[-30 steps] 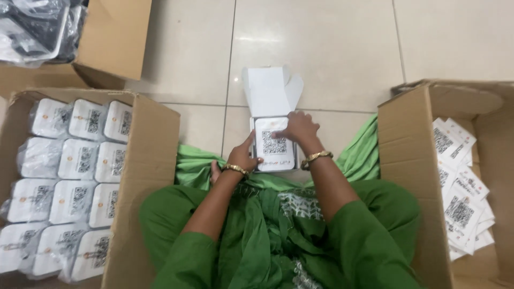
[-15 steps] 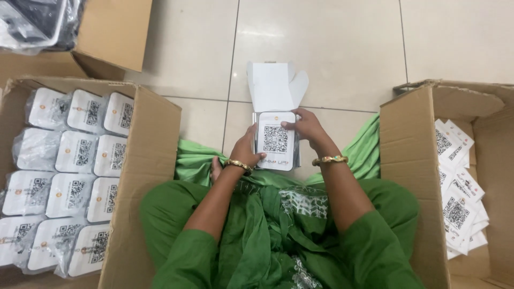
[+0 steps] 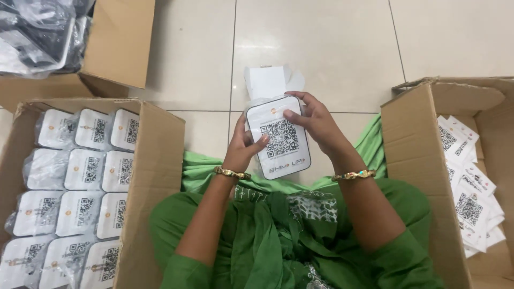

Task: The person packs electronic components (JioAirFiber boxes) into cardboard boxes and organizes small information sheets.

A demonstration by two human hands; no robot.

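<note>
Seen from above, seated on a pale tiled floor [image 3: 321,48] in green clothing [image 3: 278,235]. Held up over the lap with both hands: a white card-shaped device [image 3: 279,138] with rounded corners, a dark rim and a square black-and-white code on its face, tilted slightly to one side. Left hand [image 3: 242,149] curled around the device's left edge, thumb laid across the front beside the code, fingers hidden behind. Right hand [image 3: 316,120] closed on the upper right corner, fingertips pressed on the top edge and face, thumb resting near the code. A gold bangle [image 3: 231,173] on the left wrist, another with coloured stones [image 3: 353,174] on the right. Just behind the device, on the floor, an open white carton [image 3: 267,81] with its flaps up, partly covered by the device.

At the left edge of the floor, an open cardboard box [image 3: 155,176] packed with rows of the same white devices [image 3: 80,176], each wrapped in clear plastic. Above it, in the far left corner, another cardboard box [image 3: 115,43] holding dark items in plastic bags. Along the right edge, a third open box [image 3: 417,160] with a loose pile of white printed stickers [image 3: 468,187] carrying square codes.
</note>
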